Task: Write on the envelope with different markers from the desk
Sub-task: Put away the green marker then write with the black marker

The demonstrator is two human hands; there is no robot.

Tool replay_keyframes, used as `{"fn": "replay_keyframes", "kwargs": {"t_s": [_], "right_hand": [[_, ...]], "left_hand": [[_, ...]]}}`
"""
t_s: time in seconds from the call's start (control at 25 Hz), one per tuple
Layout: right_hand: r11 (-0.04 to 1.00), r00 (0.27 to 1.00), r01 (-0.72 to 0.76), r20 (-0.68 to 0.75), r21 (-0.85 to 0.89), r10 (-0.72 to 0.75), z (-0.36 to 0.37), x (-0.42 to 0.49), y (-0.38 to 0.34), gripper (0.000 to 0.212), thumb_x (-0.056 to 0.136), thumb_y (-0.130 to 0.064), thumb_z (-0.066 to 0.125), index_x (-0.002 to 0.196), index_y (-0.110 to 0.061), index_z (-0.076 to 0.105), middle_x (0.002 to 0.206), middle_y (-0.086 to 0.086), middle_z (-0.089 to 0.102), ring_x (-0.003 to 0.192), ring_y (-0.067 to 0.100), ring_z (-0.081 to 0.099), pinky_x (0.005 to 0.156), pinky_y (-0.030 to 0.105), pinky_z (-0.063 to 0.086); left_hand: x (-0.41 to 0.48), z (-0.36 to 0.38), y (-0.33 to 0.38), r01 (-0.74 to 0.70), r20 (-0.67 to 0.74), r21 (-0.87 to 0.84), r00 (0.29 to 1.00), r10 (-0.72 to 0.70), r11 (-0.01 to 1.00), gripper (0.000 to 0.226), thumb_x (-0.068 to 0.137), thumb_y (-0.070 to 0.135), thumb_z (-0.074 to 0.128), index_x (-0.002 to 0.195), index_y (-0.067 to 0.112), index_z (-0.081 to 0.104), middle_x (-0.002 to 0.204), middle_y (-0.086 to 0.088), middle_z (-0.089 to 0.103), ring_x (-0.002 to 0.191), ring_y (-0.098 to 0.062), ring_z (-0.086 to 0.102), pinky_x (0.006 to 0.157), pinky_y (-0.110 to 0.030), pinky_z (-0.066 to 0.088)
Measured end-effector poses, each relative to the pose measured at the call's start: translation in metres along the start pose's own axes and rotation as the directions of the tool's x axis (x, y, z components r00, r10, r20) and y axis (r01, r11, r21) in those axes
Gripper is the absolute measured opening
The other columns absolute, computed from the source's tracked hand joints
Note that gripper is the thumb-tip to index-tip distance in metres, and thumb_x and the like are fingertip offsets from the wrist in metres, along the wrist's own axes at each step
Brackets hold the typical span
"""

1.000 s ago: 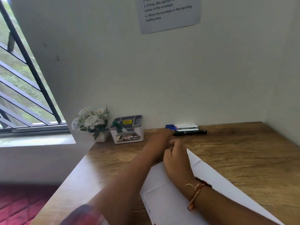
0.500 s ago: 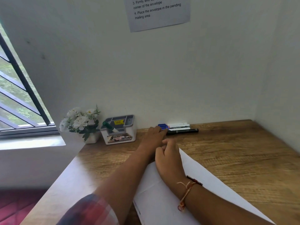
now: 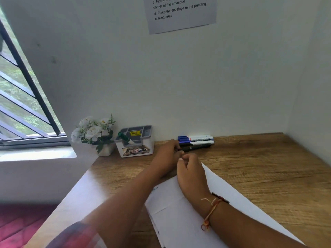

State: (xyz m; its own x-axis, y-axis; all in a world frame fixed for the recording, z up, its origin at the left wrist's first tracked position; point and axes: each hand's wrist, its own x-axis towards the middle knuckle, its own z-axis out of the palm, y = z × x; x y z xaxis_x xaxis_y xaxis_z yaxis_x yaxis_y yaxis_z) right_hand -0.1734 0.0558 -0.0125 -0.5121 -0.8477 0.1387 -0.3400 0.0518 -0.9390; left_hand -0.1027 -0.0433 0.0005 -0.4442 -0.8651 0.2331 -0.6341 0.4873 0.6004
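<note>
Pinching the black marker (image 3: 198, 147) by its end is the left hand (image 3: 166, 156). The right hand (image 3: 192, 174) rests loosely curled, empty, on the envelope (image 3: 179, 221).

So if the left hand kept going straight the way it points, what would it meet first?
The black marker, the nearest one of the row; the left hand looks almost on its end, though depth is unclear.
</note>
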Motion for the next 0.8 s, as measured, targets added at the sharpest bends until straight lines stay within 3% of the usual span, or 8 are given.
{"fn": "replay_keyframes", "kwargs": {"t_s": [0.16,0.32,0.48,0.68,0.8], "right_hand": [[0.999,0.999,0.031,0.042,-0.038,-0.029,0.003,-0.003,0.0,0.033,0.106,-0.042,0.042,0.107,-0.016,0.063,0.105,0.008,0.066,0.089,0.015,0.06,0.06,0.015,0.037],[0.994,0.995,0.084,0.053,0.064,-0.087,-0.002,-0.012,-0.01,0.048,0.102,-0.056,0.041,0.082,-0.016,0.061,0.079,0.002,0.059,0.073,0.015,0.056,0.06,0.024,0.04],[0.902,0.969,-0.103,0.246,0.419,-0.004,-0.011,-0.021,-0.023,0.044,0.098,-0.053,0.055,0.093,-0.013,0.073,0.07,0.002,0.064,0.064,0.01,0.059,0.058,0.024,0.05],[0.808,0.948,-0.167,0.317,0.566,-0.026,-0.019,-0.023,-0.028,0.026,0.092,-0.04,0.07,0.089,-0.016,0.081,0.078,0.009,0.077,0.067,0.015,0.071,0.06,0.026,0.058],[0.777,0.913,-0.24,0.406,0.582,-0.023,-0.019,-0.025,-0.034,0.025,0.095,-0.034,0.067,0.098,-0.012,0.079,0.088,0.016,0.081,0.074,0.019,0.078,0.064,0.026,0.063]], "left_hand": [[-0.045,-0.032,-0.006,0.066,-0.141,-0.267,0.984,-0.107,0.961,0.009,0.101,0.023,0.057,0.108,0.018,0.058,0.098,0.001,0.063,0.087,-0.012,0.06,0.076,-0.025,0.05],[-0.083,-0.046,-0.015,0.165,0.006,-0.668,0.976,-0.216,0.725,0.019,0.104,0.018,0.051,0.117,0.008,0.061,0.091,-0.007,0.06,0.081,-0.015,0.057,0.076,-0.024,0.053],[-0.095,-0.052,-0.02,0.174,0.13,-0.765,0.985,-0.115,0.62,0.025,0.106,0.018,0.046,0.115,0.005,0.066,0.087,-0.005,0.062,0.083,-0.014,0.058,0.084,-0.032,0.051],[-0.102,-0.067,-0.01,0.197,0.221,-0.899,0.975,0.017,0.39,0.031,0.104,0.021,0.047,0.123,-0.002,0.055,0.106,-0.016,0.069,0.099,-0.024,0.068,0.089,-0.034,0.057],[-0.103,-0.07,-0.011,0.172,0.214,-0.908,0.974,0.072,0.383,0.038,0.104,0.019,0.046,0.133,-0.004,0.055,0.112,-0.014,0.071,0.099,-0.019,0.07,0.087,-0.029,0.058]]}}
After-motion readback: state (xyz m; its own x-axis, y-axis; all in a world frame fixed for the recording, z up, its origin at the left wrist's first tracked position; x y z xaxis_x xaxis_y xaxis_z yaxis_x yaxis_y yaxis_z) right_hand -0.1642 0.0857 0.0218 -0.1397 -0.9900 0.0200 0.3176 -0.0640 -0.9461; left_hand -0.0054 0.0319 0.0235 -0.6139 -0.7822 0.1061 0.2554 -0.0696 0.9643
